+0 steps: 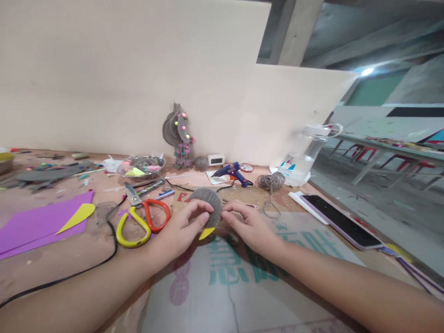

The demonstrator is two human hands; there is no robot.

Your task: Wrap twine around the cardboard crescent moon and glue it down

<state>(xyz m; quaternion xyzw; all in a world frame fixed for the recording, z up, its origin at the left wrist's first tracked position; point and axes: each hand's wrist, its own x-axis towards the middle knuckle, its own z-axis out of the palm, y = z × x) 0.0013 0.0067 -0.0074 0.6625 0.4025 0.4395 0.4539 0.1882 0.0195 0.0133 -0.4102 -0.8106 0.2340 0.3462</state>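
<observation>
A grey yarn-wrapped disc (214,203) is held upright over the printed sheet (277,286), with a yellow pointed piece (207,232) at its lower edge. My left hand (190,222) is closed on the disc's left side, thumb and fingers pinching it. At the disc's right edge, my right hand (246,223) has thumb and forefinger pressed together; what lies between them is too small to make out. Scissors (138,222) with one yellow and one red handle lie left of my left hand.
Behind the hands lie a blue glue gun (233,173), a yarn bundle (271,181) and a bowl (141,166) of bits. Purple sheets (45,222) are at left. A phone (342,221) and a bottle (301,155) stand or lie at right. A black cable (114,240) crosses the left side.
</observation>
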